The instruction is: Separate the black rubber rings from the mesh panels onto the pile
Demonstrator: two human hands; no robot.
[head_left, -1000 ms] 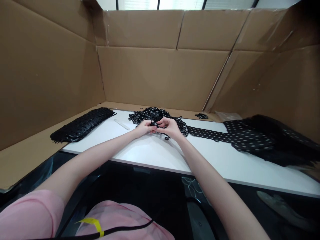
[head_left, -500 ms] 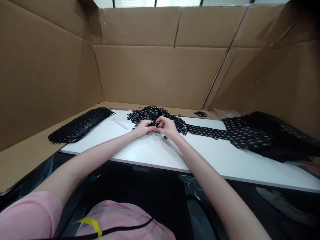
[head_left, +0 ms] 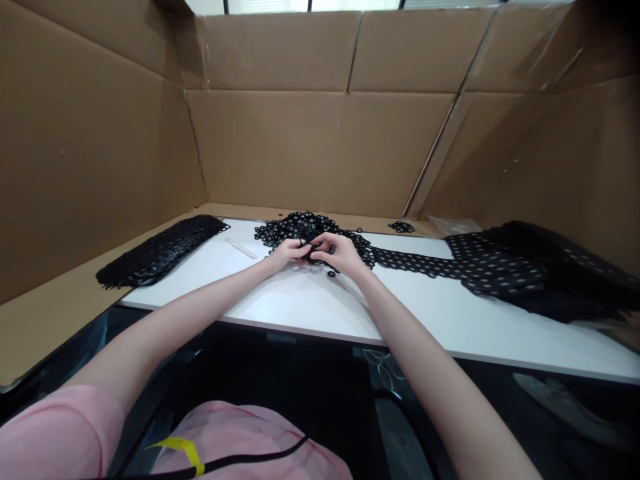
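Note:
My left hand (head_left: pixel 290 255) and my right hand (head_left: pixel 340 252) meet at the near side of a heap of small black rings (head_left: pixel 295 225). Closed fingers of the left hand pinch black rings. The right thumb and forefinger curl close together at the same rings; how many lie between the fingers is too small to make out. A loose black ring (head_left: pixel 331 274) lies on the white table just below the right hand. From the heap's right side runs a black linked-ring strip (head_left: pixel 415 261), which joins a wide piece of black ring mesh (head_left: pixel 500 267).
On the left lies a thick black bundle of ring mesh (head_left: pixel 163 250), with a thin white stick (head_left: pixel 241 248) beside it. A small ring cluster (head_left: pixel 401 227) sits at the back. Cardboard walls (head_left: pixel 320 153) enclose the white table (head_left: pixel 300 310).
My right hand has shifted slightly right, and its thumb and forefinger have changed position at the rings. The left hand stays nearly in place.

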